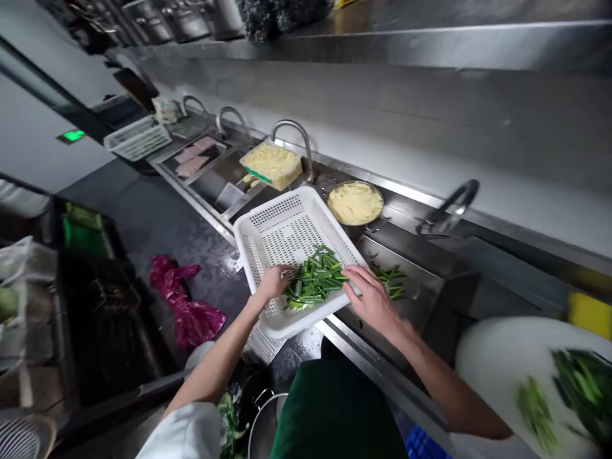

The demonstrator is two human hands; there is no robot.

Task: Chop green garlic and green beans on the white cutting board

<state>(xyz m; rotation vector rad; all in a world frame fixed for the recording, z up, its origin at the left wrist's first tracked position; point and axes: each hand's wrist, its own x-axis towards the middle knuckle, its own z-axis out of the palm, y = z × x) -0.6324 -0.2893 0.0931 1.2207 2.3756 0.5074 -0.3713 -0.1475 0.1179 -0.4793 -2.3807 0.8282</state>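
Observation:
A white perforated plastic basket (pixel 272 233) rests tilted across the sink's front edge. Cut lengths of green onion (pixel 315 277) lie piled in its near right part. My left hand (pixel 276 282) is at the left side of the pile, its fingers loosely stretched out and the tips partly hidden at the greens. On the opposite side, my right hand (pixel 373 298) reaches over the basket's right rim, thumb and fingers apart, fingertips touching the pile. More cut green onion (pixel 393 280) lies in the sink basin (pixel 421 280) beyond that hand.
Behind the basket stand a round bowl of pale sliced vegetable (pixel 356 203) and a tub of pale pieces (pixel 272 159) beneath a faucet (pixel 292 124). A round white board (pixel 497 357) bearing greens is at right. A purple plastic bag (pixel 186 306) lies on the floor at left.

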